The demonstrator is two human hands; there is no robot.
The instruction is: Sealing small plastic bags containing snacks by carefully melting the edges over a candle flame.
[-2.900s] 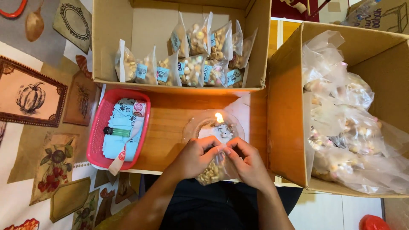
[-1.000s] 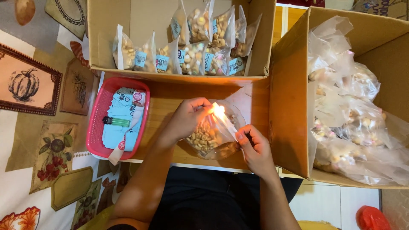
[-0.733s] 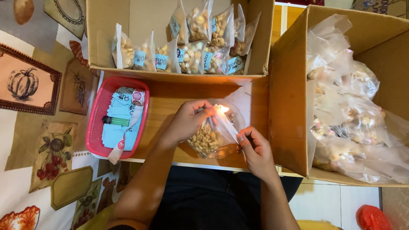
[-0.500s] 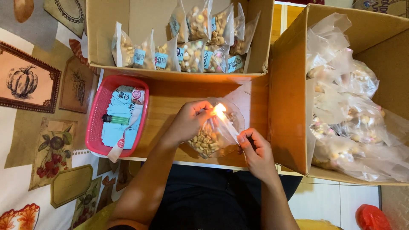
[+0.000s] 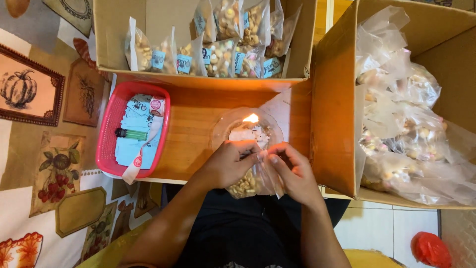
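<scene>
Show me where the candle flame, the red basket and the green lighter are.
candle flame (image 5: 251,118), head view, middle of the flame.
red basket (image 5: 107,136), head view, its left wall.
green lighter (image 5: 134,134), head view, middle of its green body.

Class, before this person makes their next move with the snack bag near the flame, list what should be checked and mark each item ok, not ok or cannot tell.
1. Both hands grip the bag: left hand and right hand pinch the top of the snack bag. Ok.
2. Flame lit, in the clear dish. Ok.
3. Bag clear of the flame: held nearer the body. Ok.
4. Bag top sealed: hidden by fingers. Cannot tell.
5. Room in the box of labelled packets: left part bare. Ok.
6. Lighter at hand in the red basket. Ok.
</scene>
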